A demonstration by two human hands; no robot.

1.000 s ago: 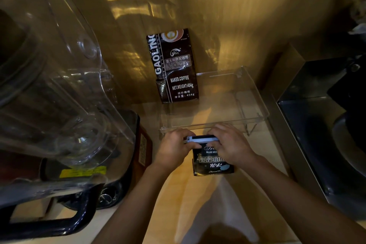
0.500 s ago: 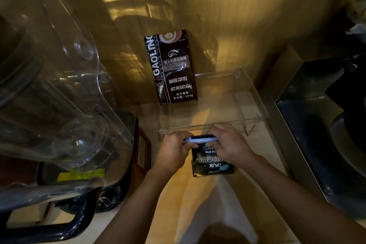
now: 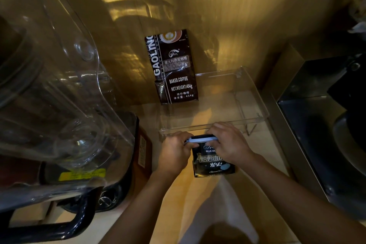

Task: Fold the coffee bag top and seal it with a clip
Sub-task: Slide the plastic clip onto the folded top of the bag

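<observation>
At inspection, the small coffee bag (image 3: 213,161) stood upright on the tabletop (image 3: 178,188), just in front of the clear tray (image 3: 255,103). A pale clip (image 3: 201,140) lay across its folded top. Your left hand (image 3: 174,153) pinched the clip's left end; your right hand (image 3: 227,144) pressed down over its right end and the bag's upper corner. Whether the clip had latched could not be told. The bag appeared to be glossy foil: judged light, crinkly, soft-sided and likely slippery, with a fold apt to spring open. The sound hold was judged to be at the fold, both ends of the clip, not the body.
</observation>
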